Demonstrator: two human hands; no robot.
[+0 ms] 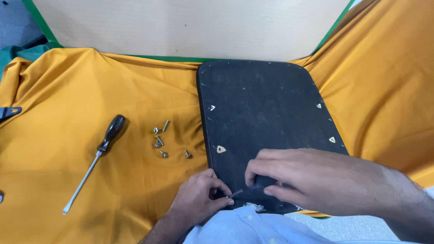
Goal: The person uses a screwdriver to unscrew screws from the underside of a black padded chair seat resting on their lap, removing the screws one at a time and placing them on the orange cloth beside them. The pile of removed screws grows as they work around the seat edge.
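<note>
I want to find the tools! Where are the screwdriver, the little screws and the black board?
screwdriver (110, 133), head view, black handle.
little screws (159, 141), head view, middle of the group.
black board (264, 108), head view, bare middle.

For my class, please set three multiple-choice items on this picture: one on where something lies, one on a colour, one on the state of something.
1. Where does the screwdriver lie?
A. on the black panel
B. on the cloth, left of the loose screws
C. in the right hand

2. What colour is the cloth?
A. orange-yellow
B. white
C. purple

3. How is the black panel placed?
A. standing on edge
B. rolled up
C. lying flat

Answers:
1 B, it rests on the cloth, with the screws to its right.
2 A, the cloth under everything is orange-yellow.
3 C, it lies flat while the left hand and right hand pinch at its near edge.
</note>
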